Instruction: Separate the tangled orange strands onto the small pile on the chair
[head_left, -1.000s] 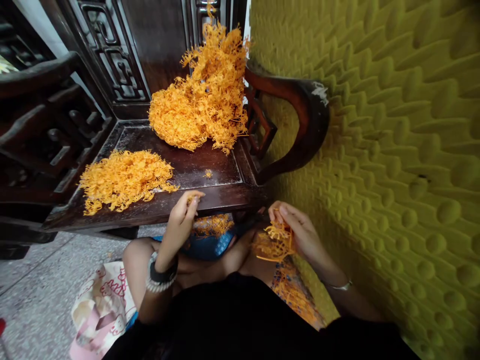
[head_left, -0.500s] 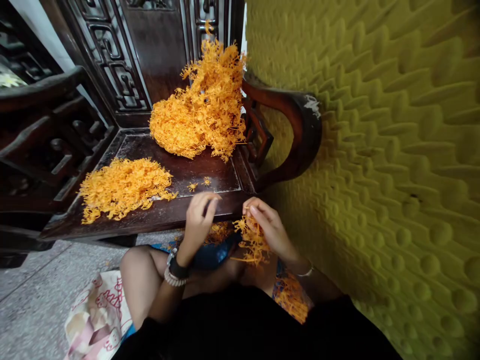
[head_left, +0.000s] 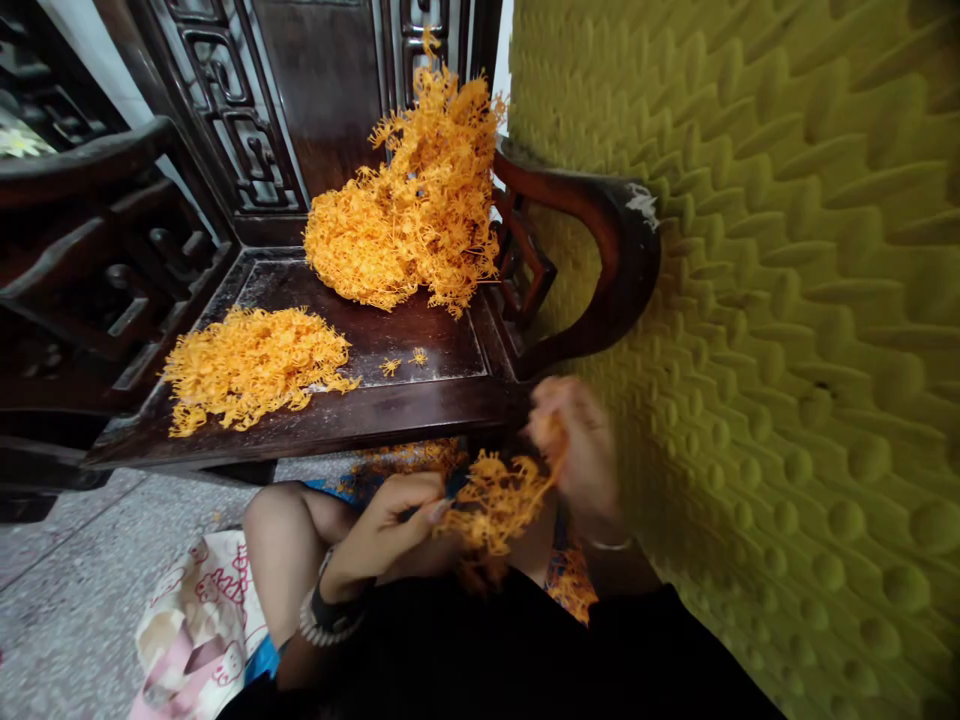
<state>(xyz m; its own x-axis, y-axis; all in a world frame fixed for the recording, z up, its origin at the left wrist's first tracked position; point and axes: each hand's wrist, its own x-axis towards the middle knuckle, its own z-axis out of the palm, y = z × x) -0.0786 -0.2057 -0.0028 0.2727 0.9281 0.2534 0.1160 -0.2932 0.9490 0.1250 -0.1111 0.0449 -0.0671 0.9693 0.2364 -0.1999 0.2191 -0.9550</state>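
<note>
Over my lap I hold a tangled orange plastic cluster (head_left: 491, 500) between both hands. My right hand (head_left: 577, 445), blurred by motion, grips its upper right end. My left hand (head_left: 390, 525) pinches its left side with thumb and fingers. In front of me is a dark wooden chair seat (head_left: 390, 405). A tall heap of orange pieces (head_left: 409, 215) leans at the seat's back right. A flatter pile of orange pieces (head_left: 251, 365) lies on the seat's front left. Two small loose orange bits (head_left: 403, 362) rest mid-seat.
A yellow padded wall with bumps (head_left: 787, 330) stands close on the right. The chair's curved armrest (head_left: 600, 250) juts toward it. A printed cloth bag (head_left: 199, 625) lies on the speckled floor at lower left. More orange pieces (head_left: 574, 585) sit on my lap.
My left hand came back from the seat edge, where it left a small orange bit, and now pinches the cluster. My right hand swung the cluster toward the middle and lifted.
</note>
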